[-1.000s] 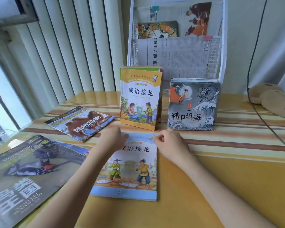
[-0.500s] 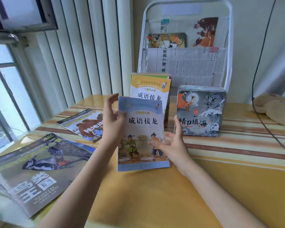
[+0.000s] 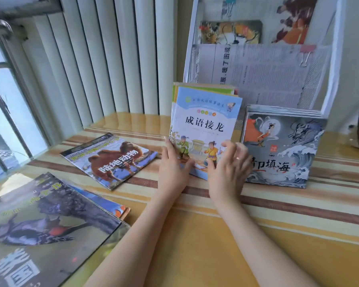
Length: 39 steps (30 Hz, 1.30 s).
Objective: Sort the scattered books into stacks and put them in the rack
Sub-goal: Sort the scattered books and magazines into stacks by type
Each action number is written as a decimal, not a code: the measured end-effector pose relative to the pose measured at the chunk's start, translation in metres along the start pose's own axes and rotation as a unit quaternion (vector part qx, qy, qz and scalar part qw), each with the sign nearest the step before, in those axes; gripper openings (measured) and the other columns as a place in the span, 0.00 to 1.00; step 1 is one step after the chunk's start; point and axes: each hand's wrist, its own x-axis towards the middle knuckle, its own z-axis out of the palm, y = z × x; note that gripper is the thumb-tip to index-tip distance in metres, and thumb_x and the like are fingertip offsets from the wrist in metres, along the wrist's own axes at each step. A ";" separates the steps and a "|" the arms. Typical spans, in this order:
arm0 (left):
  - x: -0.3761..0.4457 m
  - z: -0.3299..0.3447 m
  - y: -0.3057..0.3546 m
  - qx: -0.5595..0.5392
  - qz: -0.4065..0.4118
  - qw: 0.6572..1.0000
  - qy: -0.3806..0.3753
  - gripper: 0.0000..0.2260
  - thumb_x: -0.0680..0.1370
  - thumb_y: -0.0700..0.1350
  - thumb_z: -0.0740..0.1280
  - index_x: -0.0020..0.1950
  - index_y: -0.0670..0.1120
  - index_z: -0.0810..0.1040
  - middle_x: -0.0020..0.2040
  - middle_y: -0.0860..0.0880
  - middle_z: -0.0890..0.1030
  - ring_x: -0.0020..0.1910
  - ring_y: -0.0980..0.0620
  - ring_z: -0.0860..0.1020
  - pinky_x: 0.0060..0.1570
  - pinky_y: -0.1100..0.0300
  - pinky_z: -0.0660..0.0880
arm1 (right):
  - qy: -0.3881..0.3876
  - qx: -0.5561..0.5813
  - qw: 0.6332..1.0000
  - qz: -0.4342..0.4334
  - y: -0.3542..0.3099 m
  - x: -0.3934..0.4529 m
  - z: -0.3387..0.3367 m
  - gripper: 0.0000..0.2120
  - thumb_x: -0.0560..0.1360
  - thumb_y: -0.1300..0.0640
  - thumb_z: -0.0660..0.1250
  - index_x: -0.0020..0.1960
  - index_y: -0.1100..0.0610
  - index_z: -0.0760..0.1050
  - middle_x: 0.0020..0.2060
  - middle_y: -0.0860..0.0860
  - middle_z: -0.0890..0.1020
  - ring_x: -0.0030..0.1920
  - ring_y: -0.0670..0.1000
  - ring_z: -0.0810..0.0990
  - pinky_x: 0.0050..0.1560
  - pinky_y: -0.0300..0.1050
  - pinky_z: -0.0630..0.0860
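Fingers [image 3: 229, 151] of the right hand [image 3: 228, 170] lie spread and nearly straight against the lower cover of a blue storybook [image 3: 205, 129], while the left hand [image 3: 171, 166] presses flat-fingered on the book's lower left corner, thumb toward the cover; neither hand curls round it. The blue storybook stands upright at the front of a leaning stack of like volumes [image 3: 203, 88], near the far edge of the tabletop [image 3: 216, 245] and against the foot of a white wire rack [image 3: 190, 48]. Just beside it, toward the right edge, a second upright stack of grey wave-cover books [image 3: 284, 146] leans on the same rack. Papers and a dragon picture book [image 3: 230, 32] sit in the rack's upper pockets. Toward the left edge, a camel magazine [image 3: 110, 160] lies flat, well apart from the hands; at the near left corner lies a bird magazine [image 3: 42, 224], overlapping other magazines beneath. Vertical blinds [image 3: 104, 59] hang behind.
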 end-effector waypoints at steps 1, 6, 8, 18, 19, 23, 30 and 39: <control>0.000 0.002 0.000 -0.006 0.001 1.000 0.010 0.44 0.76 0.51 0.68 0.77 0.43 0.39 0.76 0.41 0.57 0.73 0.44 0.59 0.66 0.53 0.62 | 0.001 -0.031 0.998 -0.049 0.000 0.000 0.003 0.20 0.63 0.58 0.77 0.51 0.53 0.73 0.51 0.55 0.76 0.50 0.57 0.71 0.47 0.51 0.68; -0.003 0.000 0.002 -0.005 -0.008 1.000 0.020 0.42 0.76 0.47 0.68 0.78 0.45 0.41 0.73 0.41 0.62 0.70 0.43 0.64 0.61 0.54 0.66 | -0.183 -0.058 0.973 -0.128 -0.006 -0.005 0.023 0.12 0.67 0.58 0.75 0.48 0.57 0.76 0.62 0.61 0.76 0.60 0.64 0.75 0.53 0.56 0.75; -0.004 -0.001 0.004 -0.001 -0.010 1.000 0.018 0.42 0.76 0.45 0.68 0.78 0.45 0.41 0.73 0.42 0.61 0.70 0.44 0.64 0.60 0.54 0.66 | -0.213 -0.069 0.969 -0.109 -0.007 -0.003 0.023 0.10 0.72 0.58 0.71 0.51 0.56 0.75 0.66 0.60 0.72 0.64 0.64 0.71 0.57 0.57 0.72; -0.009 -0.020 0.018 0.042 0.021 0.991 0.124 0.33 0.73 0.33 0.58 0.77 0.37 0.50 0.74 0.36 0.56 0.75 0.37 0.53 0.73 0.48 0.54 | -0.159 0.044 0.961 -0.224 -0.015 -0.006 0.010 0.10 0.67 0.66 0.69 0.46 0.57 0.76 0.42 0.54 0.79 0.45 0.59 0.76 0.47 0.53 0.74; -0.007 -0.027 0.019 0.065 0.014 0.982 0.174 0.32 0.73 0.33 0.57 0.77 0.37 0.52 0.74 0.36 0.57 0.75 0.37 0.53 0.73 0.46 0.54 | -0.174 0.051 0.956 -0.232 -0.017 -0.007 0.011 0.10 0.67 0.67 0.69 0.47 0.57 0.76 0.44 0.53 0.79 0.46 0.59 0.76 0.47 0.53 0.73; 0.012 -0.064 0.031 0.071 -0.220 0.957 0.177 0.32 0.74 0.36 0.57 0.77 0.39 0.50 0.76 0.37 0.51 0.76 0.37 0.48 0.74 0.45 0.44 | -0.211 0.085 0.947 -0.228 -0.019 -0.007 0.010 0.10 0.69 0.66 0.66 0.48 0.57 0.77 0.45 0.52 0.80 0.49 0.58 0.76 0.49 0.53 0.72; 0.034 -0.131 -0.005 0.086 -0.384 0.911 0.124 0.37 0.77 0.47 0.64 0.77 0.39 0.44 0.75 0.31 0.44 0.74 0.31 0.43 0.73 0.42 0.42 | -0.273 0.201 0.892 -0.298 -0.055 -0.020 -0.004 0.15 0.70 0.69 0.59 0.52 0.61 0.79 0.49 0.56 0.81 0.53 0.59 0.77 0.53 0.52 0.76; 0.022 -0.135 -0.064 -0.039 -0.376 0.897 0.228 0.29 0.73 0.39 0.64 0.71 0.37 0.57 0.70 0.34 0.63 0.70 0.35 0.61 0.69 0.45 0.61 | -0.500 0.084 0.850 -0.140 -0.135 -0.024 0.062 0.29 0.80 0.45 0.52 0.77 0.55 0.49 0.77 0.56 0.51 0.76 0.56 0.47 0.73 0.55 0.51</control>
